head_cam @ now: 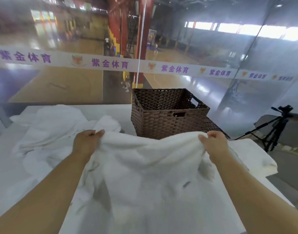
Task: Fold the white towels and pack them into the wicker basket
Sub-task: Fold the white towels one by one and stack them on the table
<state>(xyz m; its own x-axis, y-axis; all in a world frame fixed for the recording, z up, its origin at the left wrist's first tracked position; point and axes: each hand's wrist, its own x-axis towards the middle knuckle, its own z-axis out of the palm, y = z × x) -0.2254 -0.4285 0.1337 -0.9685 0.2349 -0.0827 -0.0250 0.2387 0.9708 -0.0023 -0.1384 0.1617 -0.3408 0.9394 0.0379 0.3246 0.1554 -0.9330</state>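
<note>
Table (102, 108) with wicker basket (170, 119), basketball court (63, 85) beyond

Glass wall (43, 27) overlooking an indoor basketball hall.

A white banner (111, 64) with purple characters and fox emblems runs across the hazy glass. Beyond it lies a glossy wooden court floor (63, 85) with purple-painted zones, split by red steel columns (143, 31). A row of bright high windows (246, 29) on the far right wall sends daylight that glares off the floor. Small, blurred figures (107, 41) stand far off on the court. Nearer, a white-covered table (4, 174) fills the foreground, and a black tripod (276, 130) carrying a camera stands to its right.
</note>
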